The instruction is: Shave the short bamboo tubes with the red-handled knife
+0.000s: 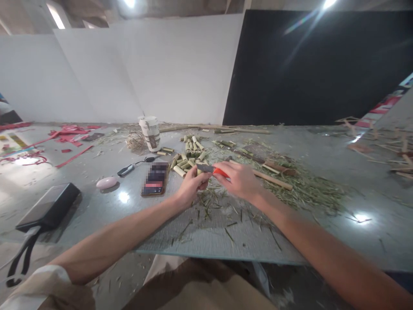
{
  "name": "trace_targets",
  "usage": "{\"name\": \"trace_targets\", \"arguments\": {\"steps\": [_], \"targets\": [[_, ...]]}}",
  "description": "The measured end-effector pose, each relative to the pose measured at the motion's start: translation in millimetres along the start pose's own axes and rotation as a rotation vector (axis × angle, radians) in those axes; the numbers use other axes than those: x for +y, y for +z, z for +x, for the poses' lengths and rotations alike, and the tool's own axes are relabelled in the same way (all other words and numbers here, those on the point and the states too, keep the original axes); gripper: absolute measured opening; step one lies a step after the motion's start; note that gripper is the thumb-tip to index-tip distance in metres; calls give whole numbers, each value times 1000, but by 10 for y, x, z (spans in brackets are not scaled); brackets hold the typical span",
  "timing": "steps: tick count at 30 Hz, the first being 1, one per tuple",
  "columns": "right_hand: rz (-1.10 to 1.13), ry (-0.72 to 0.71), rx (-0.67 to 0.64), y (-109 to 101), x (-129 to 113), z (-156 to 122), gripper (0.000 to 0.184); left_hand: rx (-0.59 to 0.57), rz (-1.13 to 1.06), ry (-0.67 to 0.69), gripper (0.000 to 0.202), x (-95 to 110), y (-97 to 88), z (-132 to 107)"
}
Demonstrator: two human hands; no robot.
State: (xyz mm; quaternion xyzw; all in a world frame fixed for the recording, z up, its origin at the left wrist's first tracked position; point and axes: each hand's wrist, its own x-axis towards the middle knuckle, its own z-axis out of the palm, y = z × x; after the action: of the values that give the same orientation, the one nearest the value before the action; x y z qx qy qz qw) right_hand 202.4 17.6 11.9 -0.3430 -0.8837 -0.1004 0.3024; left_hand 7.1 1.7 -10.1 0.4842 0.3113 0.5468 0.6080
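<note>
My right hand (240, 178) is closed around the orange-red handle of a knife (205, 168). Its grey blade points left, over the fingertips of my left hand (192, 187). Those fingers are pinched on what looks like a short bamboo piece (198, 172), mostly hidden by the blade and fingers. Just beyond my hands lies a pile of short cut bamboo pieces (183, 163). Green shavings (309, 191) are spread to the right and under my hands. A longer bamboo stick (274, 180) rests on the shavings by my right hand.
A phone (155, 180), a pink oval object (107, 183) and a black box with a strap (50, 211) lie leftward on the glass-like table (155, 241). A white paper cup (150, 133) stands farther back. Red strips (69, 134) lie far left, wooden stick structures (400, 146) far right.
</note>
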Motion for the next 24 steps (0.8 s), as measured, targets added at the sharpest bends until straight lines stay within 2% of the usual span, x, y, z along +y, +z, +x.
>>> {"name": "trace_targets", "arguments": {"steps": [11, 18, 24], "targets": [[-25, -16, -21, -32, -26, -1, 34, -44, 121, 43, 46, 89, 23, -42], [-73, 85, 75, -34, -117, 1, 36, -13, 90, 56, 52, 27, 6, -33], [-49, 55, 61, -19, -50, -4, 35, 7, 65, 60, 44, -12, -29, 16]]}}
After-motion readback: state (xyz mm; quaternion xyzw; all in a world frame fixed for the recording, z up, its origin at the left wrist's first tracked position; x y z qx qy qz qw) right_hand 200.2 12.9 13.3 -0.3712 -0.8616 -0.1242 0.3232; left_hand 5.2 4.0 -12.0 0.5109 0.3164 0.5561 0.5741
